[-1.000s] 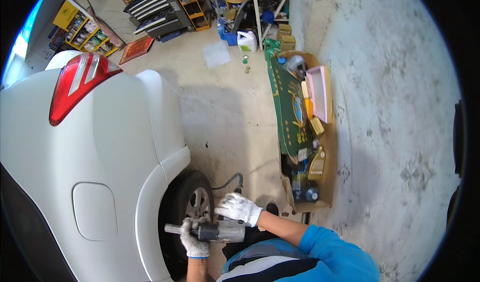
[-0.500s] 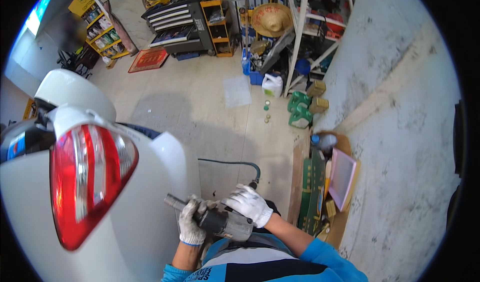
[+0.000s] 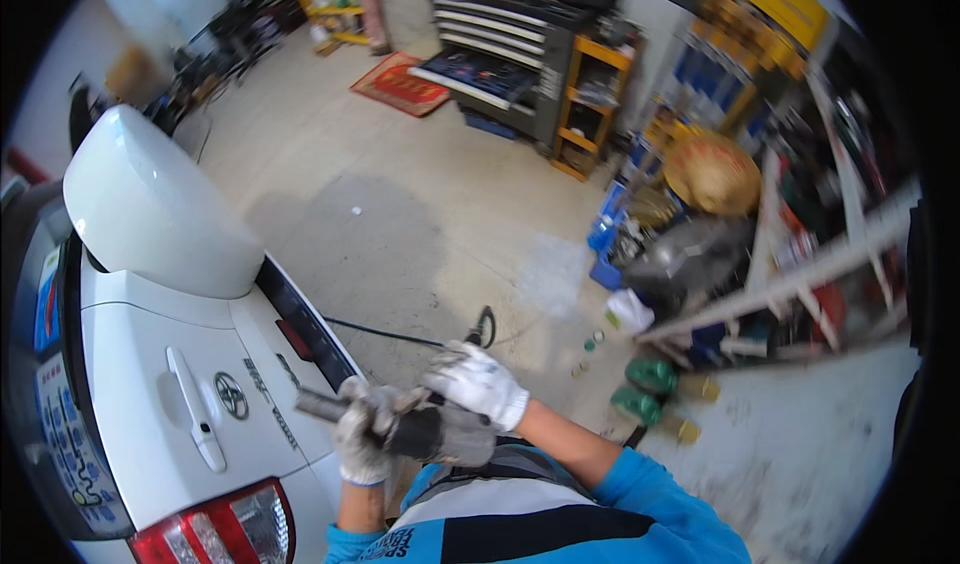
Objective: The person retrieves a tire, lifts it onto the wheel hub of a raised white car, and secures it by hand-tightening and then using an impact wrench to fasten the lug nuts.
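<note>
Both my hands, in dirty white work gloves, hold an air impact wrench [image 3: 440,434] in front of my waist. Its dark front and long metal socket [image 3: 318,407] point left, toward a white car. My left hand [image 3: 362,436] is closed round the nose of the wrench, behind the socket. My right hand [image 3: 478,382] wraps its handle, hiding most of it and the trigger. From the handle end a dark green air hose [image 3: 385,336] loops away across the floor.
At left is the rear of the white car [image 3: 150,314], with a red tail light [image 3: 225,529]. A tool chest [image 3: 500,49] has a drawer pulled out. A cluttered white rack [image 3: 800,294], straw hat [image 3: 712,172] and green jugs [image 3: 645,389] stand right.
My view has swung left and along the car, so its back with handle and badge now shows and the rack has shifted right. Both hands keep their hold on the wrench.
</note>
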